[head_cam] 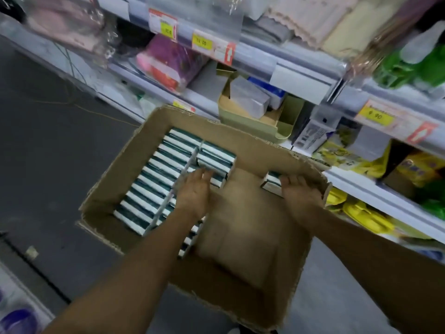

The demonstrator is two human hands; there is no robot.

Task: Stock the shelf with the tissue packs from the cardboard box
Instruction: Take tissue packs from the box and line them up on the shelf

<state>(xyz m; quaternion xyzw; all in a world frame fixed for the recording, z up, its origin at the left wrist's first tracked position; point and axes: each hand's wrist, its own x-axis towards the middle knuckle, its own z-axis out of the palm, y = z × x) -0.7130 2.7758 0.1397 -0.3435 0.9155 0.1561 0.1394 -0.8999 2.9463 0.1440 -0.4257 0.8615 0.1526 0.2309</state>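
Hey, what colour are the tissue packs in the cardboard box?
Dark teal-green with white stripes, seen in the head view: tissue packs in the cardboard box.

On the white shelf edge rail [284, 68], a yellow price tag [201, 42] is marked "10.00", though blurred. A second yellow price tag [375, 115] on the lower right rail is marked "9.90". Other print is illegible.

Open room lay between the two hands inside the box.
The bare brown floor of the torn-edged cardboard box [240, 227] lay open between the left hand [193, 192] and the right hand [299, 196]. Rows of green-and-white tissue packs [154, 186] crowded the left hand's outer side; the box's right wall closed in just beyond the right hand.
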